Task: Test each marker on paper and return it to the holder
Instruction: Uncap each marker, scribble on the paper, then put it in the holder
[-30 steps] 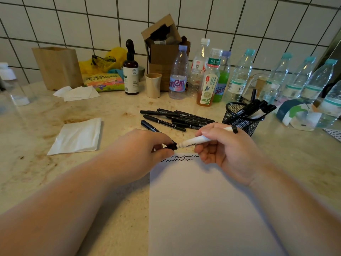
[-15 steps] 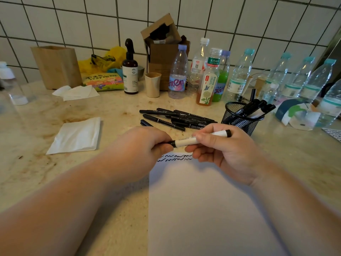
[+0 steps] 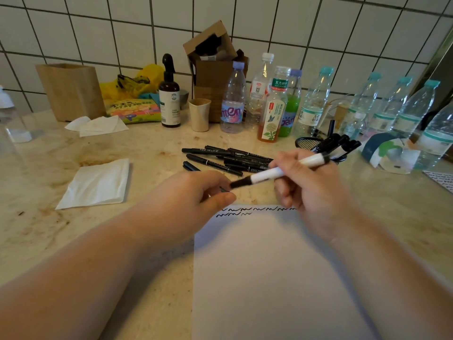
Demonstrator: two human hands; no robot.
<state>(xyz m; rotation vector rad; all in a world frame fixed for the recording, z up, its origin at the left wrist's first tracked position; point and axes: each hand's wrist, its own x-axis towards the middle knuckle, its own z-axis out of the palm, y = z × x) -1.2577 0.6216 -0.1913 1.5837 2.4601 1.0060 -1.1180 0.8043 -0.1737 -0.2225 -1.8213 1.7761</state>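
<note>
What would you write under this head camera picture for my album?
Right hand holds a capped white marker above scribbled paper; left hand beside its cap, mesh holder behind.

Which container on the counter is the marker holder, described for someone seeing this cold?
Start at the row of clear water bottles along the tiled wall on the right. Just in front of them stands a round black wire-mesh cup, behind the right hand. Unlike the beige tumbler farther left, it is see-through mesh with black marker caps sticking out.
</note>
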